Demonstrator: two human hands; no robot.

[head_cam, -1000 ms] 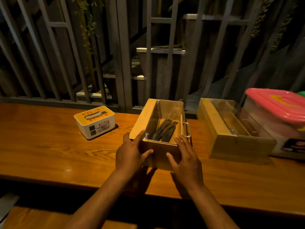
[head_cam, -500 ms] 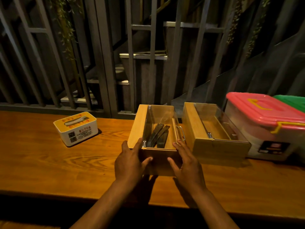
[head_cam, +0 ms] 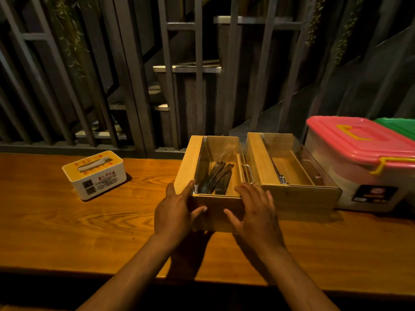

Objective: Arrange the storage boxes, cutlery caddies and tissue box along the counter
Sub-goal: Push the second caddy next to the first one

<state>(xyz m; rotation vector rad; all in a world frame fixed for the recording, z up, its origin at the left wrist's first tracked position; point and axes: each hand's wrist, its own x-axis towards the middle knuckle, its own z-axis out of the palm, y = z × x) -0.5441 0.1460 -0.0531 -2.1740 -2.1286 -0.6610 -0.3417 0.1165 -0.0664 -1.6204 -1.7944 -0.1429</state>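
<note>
Wooden counter (head_cam: 67, 232) – two caddies (head_cam: 215, 176), two storage boxes (head_cam: 359, 158), one tissue box (head_cam: 94, 173); left hand (head_cam: 175, 212), right hand (head_cam: 256, 212) grip near caddy.

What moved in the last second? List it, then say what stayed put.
The left caddy, held between the left hand and right hand, slid right until it sits beside the right caddy, closing the gap. Both hands keep their hold. The tissue box and pink-lidded box stayed where they were.

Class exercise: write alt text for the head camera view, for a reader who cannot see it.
Two hands, left hand and right hand, grip the near end of a wooden cutlery caddy on a counter, tissue box left, second caddy right.
</note>
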